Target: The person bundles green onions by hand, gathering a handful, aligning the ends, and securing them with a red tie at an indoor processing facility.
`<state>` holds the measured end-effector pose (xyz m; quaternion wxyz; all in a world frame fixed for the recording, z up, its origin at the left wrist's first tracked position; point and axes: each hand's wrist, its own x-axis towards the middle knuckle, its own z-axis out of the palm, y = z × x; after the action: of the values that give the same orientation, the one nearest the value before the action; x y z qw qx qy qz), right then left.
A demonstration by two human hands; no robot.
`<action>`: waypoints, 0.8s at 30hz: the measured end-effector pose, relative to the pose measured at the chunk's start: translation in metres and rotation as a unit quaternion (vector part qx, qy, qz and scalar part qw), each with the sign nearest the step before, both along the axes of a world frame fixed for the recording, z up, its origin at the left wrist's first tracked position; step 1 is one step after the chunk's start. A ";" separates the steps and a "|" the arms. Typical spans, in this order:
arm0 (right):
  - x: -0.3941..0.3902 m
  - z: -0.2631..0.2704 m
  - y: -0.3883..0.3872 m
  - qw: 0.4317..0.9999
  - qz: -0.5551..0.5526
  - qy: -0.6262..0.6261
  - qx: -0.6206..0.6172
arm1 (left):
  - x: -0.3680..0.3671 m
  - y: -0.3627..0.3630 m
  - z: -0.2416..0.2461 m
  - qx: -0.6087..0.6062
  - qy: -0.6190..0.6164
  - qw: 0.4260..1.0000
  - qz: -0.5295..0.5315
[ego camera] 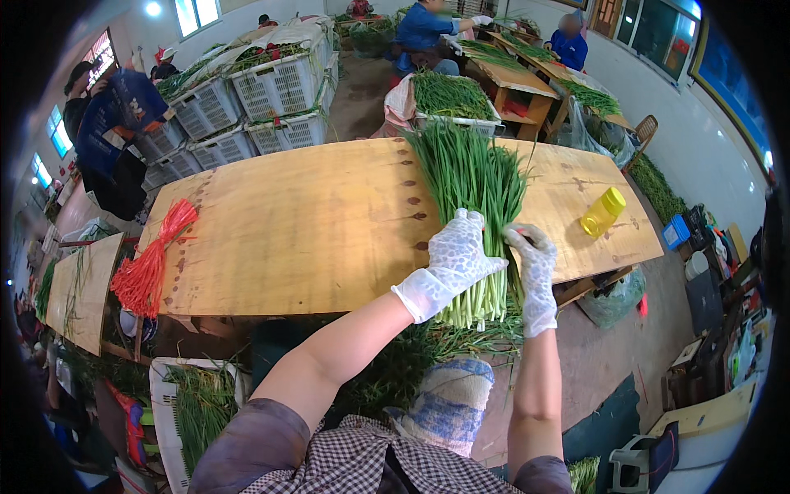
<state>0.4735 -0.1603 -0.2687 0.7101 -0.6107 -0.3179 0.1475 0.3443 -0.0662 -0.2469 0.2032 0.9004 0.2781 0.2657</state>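
Note:
A thick bundle of long green leaves, which look like garlic chives, lies on the wooden table, its pale stem ends over the near edge. My left hand, in a patterned translucent glove, grips the bundle from above across its lower part, the thumb pointing right. At the bundle's right side, my right hand, gloved alike, has its fingers pinched together. A small bit of red strand shows at those fingertips; the rest of it is hidden. Red plastic tie strands lie bunched at the table's left end.
A yellow bottle stands right of the bundle. Beyond the table are stacked white crates and a crate of greens. Another crate sits low at left. A person works at a far bench; others are about.

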 end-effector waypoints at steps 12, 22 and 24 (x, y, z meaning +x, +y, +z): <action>0.004 -0.017 0.026 0.973 0.000 -0.153 -0.170 | -0.005 0.032 -0.001 -0.292 -0.153 0.925 -0.191; -0.015 -0.029 0.009 0.991 0.046 0.063 0.107 | 0.012 0.030 -0.020 -0.162 -0.270 0.918 -0.242; -0.019 -0.028 0.010 0.990 0.022 0.078 0.118 | 0.013 0.033 -0.018 -0.170 -0.239 0.930 -0.222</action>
<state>0.4546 -0.1499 -0.2964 0.7964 -0.5020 -0.2900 0.1723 0.3577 -0.0334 -0.2650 0.4678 0.8008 0.0553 0.3698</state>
